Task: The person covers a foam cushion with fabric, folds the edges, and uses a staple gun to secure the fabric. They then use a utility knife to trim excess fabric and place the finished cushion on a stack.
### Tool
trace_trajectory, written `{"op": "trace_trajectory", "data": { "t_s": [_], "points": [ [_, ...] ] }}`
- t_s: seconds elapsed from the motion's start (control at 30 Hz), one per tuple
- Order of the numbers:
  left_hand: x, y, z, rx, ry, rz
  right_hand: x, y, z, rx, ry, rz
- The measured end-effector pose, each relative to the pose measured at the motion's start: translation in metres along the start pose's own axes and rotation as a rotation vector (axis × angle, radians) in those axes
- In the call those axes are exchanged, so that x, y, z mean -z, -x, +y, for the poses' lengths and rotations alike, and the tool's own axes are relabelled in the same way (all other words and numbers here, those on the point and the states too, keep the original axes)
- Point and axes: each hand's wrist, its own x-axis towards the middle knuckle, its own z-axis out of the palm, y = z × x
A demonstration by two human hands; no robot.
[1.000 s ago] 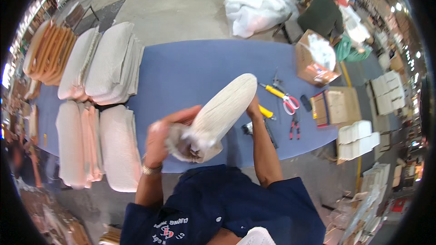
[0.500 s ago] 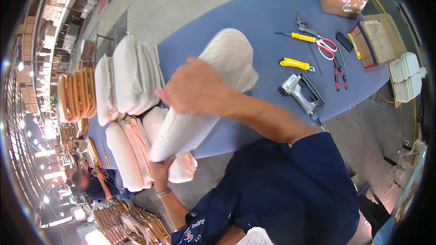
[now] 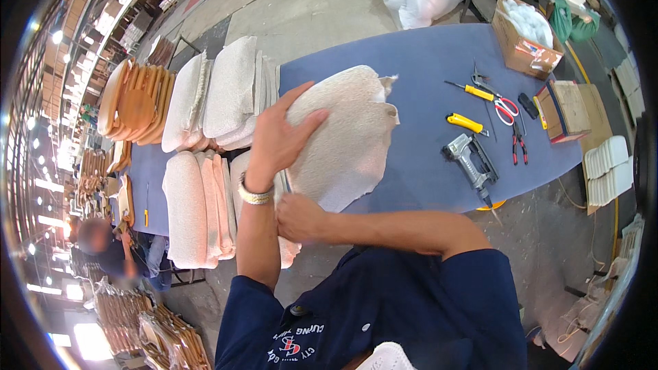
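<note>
Cream pad (image 3: 343, 144), left hand (image 3: 282, 131) spread across, right hand (image 3: 301, 218) curled at edge, grip unclear, blue tabletop (image 3: 417, 154) between pad and stapler (image 3: 469, 164)

It's a workshop: staple gun (image 3: 473, 172); pliers (image 3: 517, 134); stacked padded panels (image 3: 228, 92).

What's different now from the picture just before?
The left hand moved from the cream pad's near end onto its top; the right hand left the top for its near edge. The staple gun, yellow cutter and scissors stayed on the table.
</note>
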Motion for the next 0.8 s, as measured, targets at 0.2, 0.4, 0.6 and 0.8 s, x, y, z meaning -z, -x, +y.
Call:
{"op": "trace_trajectory", "data": {
  "t_s": [0.2,0.4,0.6,0.8],
  "points": [
    [0.090,0.115,-0.112,0.007,0.349,-0.009,0.012,0.119,0.011,-0.277,-0.996,0.435],
    [0.122,0.198,-0.127,0.186,0.381,-0.055,0.034,0.071,0.017,-0.323,-0.799,1.047],
    [0.133,0.244,-0.118,0.263,0.218,0.081,0.007,0.028,0.006,-0.188,-1.111,0.856],
    [0.104,0.232,-0.060,0.031,-0.377,0.122,-0.002,-0.001,-0.016,-0.142,-0.995,0.798]
  ]
}}
